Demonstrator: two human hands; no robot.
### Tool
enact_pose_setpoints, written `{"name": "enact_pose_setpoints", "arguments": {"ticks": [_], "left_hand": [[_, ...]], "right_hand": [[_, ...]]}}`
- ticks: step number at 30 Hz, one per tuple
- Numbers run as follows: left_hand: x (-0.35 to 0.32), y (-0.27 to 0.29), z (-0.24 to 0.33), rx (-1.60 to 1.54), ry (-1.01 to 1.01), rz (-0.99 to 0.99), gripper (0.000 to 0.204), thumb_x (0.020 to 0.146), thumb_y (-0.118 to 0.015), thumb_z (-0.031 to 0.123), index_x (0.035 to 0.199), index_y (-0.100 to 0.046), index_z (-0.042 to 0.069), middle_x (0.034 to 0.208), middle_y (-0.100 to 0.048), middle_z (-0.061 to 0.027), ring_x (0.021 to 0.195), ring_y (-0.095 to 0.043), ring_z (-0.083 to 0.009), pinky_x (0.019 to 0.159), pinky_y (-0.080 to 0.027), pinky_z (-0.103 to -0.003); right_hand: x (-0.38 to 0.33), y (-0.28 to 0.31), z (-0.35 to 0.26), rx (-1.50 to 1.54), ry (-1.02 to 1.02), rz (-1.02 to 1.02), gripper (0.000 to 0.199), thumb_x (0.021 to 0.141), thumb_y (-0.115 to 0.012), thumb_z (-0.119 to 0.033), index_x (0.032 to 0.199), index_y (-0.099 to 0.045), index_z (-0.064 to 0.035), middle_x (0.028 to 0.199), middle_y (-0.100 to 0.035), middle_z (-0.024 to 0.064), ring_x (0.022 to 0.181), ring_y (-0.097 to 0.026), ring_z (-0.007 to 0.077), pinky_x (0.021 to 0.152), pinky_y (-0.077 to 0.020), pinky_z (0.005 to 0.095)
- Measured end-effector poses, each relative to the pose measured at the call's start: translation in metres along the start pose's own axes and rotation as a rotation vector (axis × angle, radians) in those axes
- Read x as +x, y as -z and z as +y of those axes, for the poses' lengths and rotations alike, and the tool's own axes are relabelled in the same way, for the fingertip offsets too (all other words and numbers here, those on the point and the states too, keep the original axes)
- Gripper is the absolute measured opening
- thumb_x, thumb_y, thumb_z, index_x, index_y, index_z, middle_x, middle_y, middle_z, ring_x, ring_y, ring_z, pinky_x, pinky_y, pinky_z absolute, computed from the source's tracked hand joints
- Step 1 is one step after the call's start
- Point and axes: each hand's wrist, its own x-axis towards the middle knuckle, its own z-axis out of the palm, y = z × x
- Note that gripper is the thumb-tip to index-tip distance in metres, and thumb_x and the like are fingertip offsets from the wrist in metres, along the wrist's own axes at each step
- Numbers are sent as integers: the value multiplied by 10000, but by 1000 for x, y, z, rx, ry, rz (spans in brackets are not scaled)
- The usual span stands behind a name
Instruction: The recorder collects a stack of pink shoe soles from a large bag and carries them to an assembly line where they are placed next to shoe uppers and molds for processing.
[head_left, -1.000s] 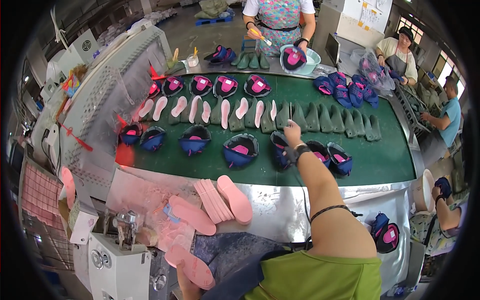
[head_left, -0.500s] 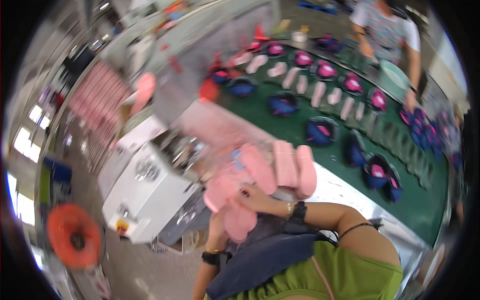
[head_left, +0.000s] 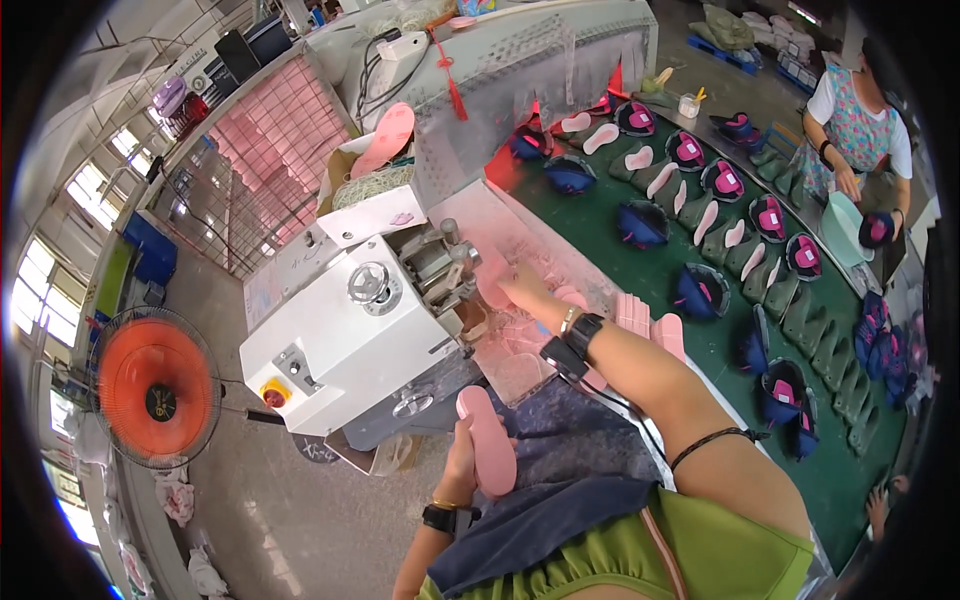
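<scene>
A pink insole [head_left: 489, 452] stands nearly upright in the left hand [head_left: 462, 462], whose fingers are wrapped around its lower half; it is held low, just below the front of a white benchtop machine [head_left: 345, 345] with a round handwheel on top and a red button on a yellow plate at its near-left corner. The right hand [head_left: 522, 292] reaches forward from a wrist wearing a black watch, its fingers stretched out flat onto a pink insole [head_left: 492, 283] lying at the machine's right side, beside the metal rollers; whether the fingers grip that piece or only press on it cannot be told. Just right of the wrist, a small stack of pink insoles [head_left: 650, 325] lies on the pale metal edge of the conveyor table.

Beyond that edge runs the green conveyor belt [head_left: 620, 265], carrying rows of dark blue shoe uppers with pink lining [head_left: 700, 292], single pink insoles and olive-green shoe lasts [head_left: 815, 330] set out in lines toward the far right corner. At the far side of the belt another person in a patterned apron [head_left: 858, 120] stands bent over a pale green bowl.

Left of the machine, an orange floor fan [head_left: 155, 388] stands on the concrete floor, and behind the machine a wire rack [head_left: 270, 170] holds sheets of pink material
</scene>
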Motion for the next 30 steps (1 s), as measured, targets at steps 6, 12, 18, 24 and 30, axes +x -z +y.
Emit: {"name": "enact_pose_setpoints", "arguments": {"ticks": [6, 12, 18, 24, 30], "left_hand": [[5, 1, 2, 53, -13, 34, 583, 1015, -382, 490, 1240, -502, -34, 1030, -609, -150, 959, -689, -362, 772, -592, -449], [-4, 1, -1, 20, -71, 59, 542, 1013, -470, 416, 1295, -447, -47, 1088, -634, -199, 1006, -665, -385, 843, -571, -470], [-22, -14, 9, 65, -94, 185, 481, 1029, -500, 373, 1284, -518, -34, 1136, -649, -130, 1018, -655, -245, 891, -538, -365], [15, 20, -10, 159, -148, 69, 444, 1028, -509, 367, 1286, -531, 7, 1138, -644, -88, 1006, -646, -226, 871, -532, -348], [26, -31, -5, 100, 84, -9, 548, 997, -449, 461, 1230, -557, -23, 1014, -667, -130, 951, -654, -279, 831, -546, -409]], "right_hand": [[-11, 67, -46, -309, 279, -8, 382, 846, -659, -208, 1140, -576, 21, 1035, -662, 233, 888, -668, 368, 752, -513, 456], [14, 24, -24, -421, 173, 27, 350, 856, -625, -305, 975, -686, 17, 897, -702, 220, 797, -672, 402, 724, -516, 475], [59, 1, -6, -142, -195, 151, 431, 865, -656, -408, 1055, -715, -25, 943, -721, 212, 925, -701, 357, 811, -537, 426], [37, 99, -1, 479, -81, 316, 264, 973, -559, -284, 941, -574, -23, 702, -626, 110, 557, -675, 213, 461, -514, 321], [-69, 376, 110, -270, -109, 886, 265, 945, -570, -246, 1098, -511, -38, 795, -665, 192, 597, -686, 321, 533, -531, 420]]}}
